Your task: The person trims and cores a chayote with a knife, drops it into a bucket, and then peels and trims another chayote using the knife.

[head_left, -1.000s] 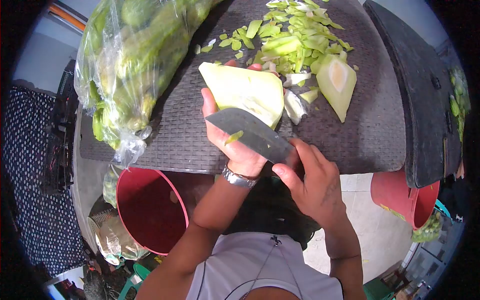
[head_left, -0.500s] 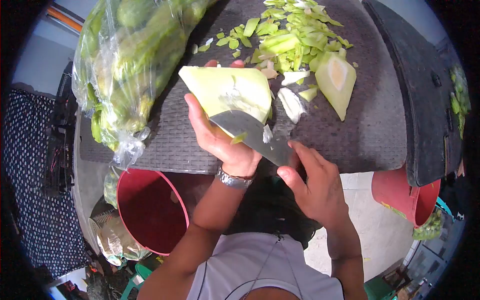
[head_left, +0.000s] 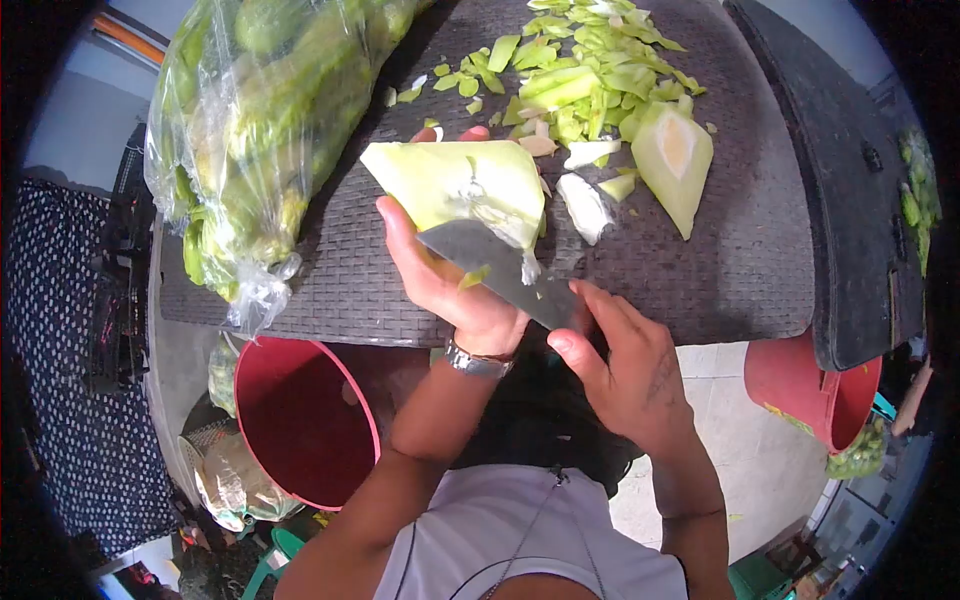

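My left hand, with a metal watch at the wrist, holds a large pale green fruit piece from beneath. Its thumb is at the near left and fingertips show past the far edge. In my right hand is a wide-bladed knife; the blade points left across the fruit's near edge, and a green scrap sticks to it. White pith hangs at the fruit's right end. A second peeled piece with a pale centre lies to the right, beside white pith scraps and a pile of green peelings.
A clear bag of green produce lies on the left of the dark woven table. Below the table stand a red bin at left and another red bin at right. A black chair back borders the right side.
The fruit and my left hand have moved left and slightly nearer since the first frame. White pith now hangs from the fruit by the blade. The knife remains in my right hand.
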`<state>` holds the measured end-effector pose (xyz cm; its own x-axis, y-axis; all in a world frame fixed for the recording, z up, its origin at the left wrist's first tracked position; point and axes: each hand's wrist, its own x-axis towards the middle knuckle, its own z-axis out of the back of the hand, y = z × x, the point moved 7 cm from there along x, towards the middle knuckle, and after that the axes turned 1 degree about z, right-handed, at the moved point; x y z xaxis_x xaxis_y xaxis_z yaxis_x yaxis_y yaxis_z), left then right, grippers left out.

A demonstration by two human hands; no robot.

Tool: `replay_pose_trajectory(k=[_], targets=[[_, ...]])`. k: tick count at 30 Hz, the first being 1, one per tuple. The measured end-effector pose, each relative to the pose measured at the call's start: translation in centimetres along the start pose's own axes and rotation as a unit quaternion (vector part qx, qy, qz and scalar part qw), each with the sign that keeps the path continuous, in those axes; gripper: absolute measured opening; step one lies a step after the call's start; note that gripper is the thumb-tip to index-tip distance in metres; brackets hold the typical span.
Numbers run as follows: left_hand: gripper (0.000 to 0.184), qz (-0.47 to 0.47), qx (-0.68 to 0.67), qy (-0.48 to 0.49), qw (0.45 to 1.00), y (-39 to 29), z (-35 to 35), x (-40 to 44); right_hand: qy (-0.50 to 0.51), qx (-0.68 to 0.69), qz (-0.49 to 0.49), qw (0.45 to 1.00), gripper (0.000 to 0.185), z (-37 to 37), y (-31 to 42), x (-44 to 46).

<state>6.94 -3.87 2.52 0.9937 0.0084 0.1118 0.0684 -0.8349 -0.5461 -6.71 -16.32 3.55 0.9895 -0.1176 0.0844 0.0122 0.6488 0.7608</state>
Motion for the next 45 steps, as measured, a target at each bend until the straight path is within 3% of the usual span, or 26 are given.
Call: replay_pose_trajectory(k=[2, 6, 11, 14, 16, 17, 19, 21, 23, 26, 29, 32, 35, 38, 41, 45], targets=[[0.071, -0.004, 0.010, -0.025, 1.000, 0.3, -0.6, -1.0, -0.021, -0.007, 0.004, 1.000, 0.064, -0.1, -0.4, 0.4], [0.070, 0.013, -0.013, -0.002, 1.000, 0.7, -0.6, -1.0, -0.034, -0.031, 0.000, 0.999, 0.063, 0.2, -0.8, 0.8], [0.068, 0.003, 0.060, -0.036, 0.998, 0.5, -1.0, -0.6, -0.040, -0.051, -0.029, 0.997, 0.062, 0.6, -0.5, 0.6], [0.066, 0.002, 0.050, -0.022, 0.999, 0.4, -0.7, -0.3, -0.024, 0.045, -0.001, 0.999, 0.059, 0.1, -1.4, 0.6], [0.066, -0.006, 0.024, -0.018, 1.000, 0.1, -0.3, 0.4, 0.123, 0.203, -0.173, 0.956, 0.056, -0.7, -3.8, 0.3], [0.066, -0.016, 0.025, -0.014, 0.999, -0.2, -0.4, 0.5, 0.195, 0.277, -0.257, 0.905, 0.055, -1.2, -4.4, -0.5], [0.064, -0.010, 0.023, -0.009, 1.000, -0.3, -0.6, 0.6, 0.208, 0.384, -0.286, 0.853, 0.054, -0.3, -4.0, -0.5], [0.062, 0.018, 0.018, -0.012, 1.000, -0.4, -0.5, 0.9, 0.188, 0.424, -0.276, 0.842, 0.051, 0.2, -3.5, -0.1], [0.061, 0.102, -0.001, -0.016, 0.995, 0.3, -0.1, 1.0, 0.134, 0.402, -0.232, 0.876, 0.046, 0.9, -3.0, 0.2], [0.059, 0.201, -0.038, -0.012, 0.979, 1.6, 0.9, 1.4, 0.106, 0.252, -0.145, 0.951, 0.038, 1.5, -2.3, 1.3], [0.058, 0.280, -0.042, 0.003, 0.959, 1.6, 0.9, 1.0, 0.103, 0.292, -0.197, 0.930, 0.033, 2.1, -1.9, 1.6], [0.057, 0.296, -0.018, 0.002, 0.955, 1.5, 0.8, 1.1, 0.071, 0.305, -0.182, 0.932, 0.036, 1.6, -3.1, 1.5], [0.047, 0.279, 0.041, -0.091, 0.955, 1.2, 2.5, 1.4, 0.054, 0.296, -0.191, 0.934, 0.036, 1.8, -3.5, 1.3], [0.040, 0.308, 0.070, -0.078, 0.946, 0.8, 2.0, 1.4, 0.028, 0.285, -0.206, 0.936, 0.034, 2.1, -4.1, 1.0], [0.035, 0.330, 0.114, -0.003, 0.937, 1.6, 3.5, 1.4, 0.011, 0.291, -0.222, 0.930, 0.033, 2.1, -4.8, 0.9], [0.037, 0.302, 0.102, 0.071, 0.945, 1.6, 3.8, 1.3, -0.016, 0.317, -0.219, 0.923, 0.031, 2.2, -5.4, 0.9]])
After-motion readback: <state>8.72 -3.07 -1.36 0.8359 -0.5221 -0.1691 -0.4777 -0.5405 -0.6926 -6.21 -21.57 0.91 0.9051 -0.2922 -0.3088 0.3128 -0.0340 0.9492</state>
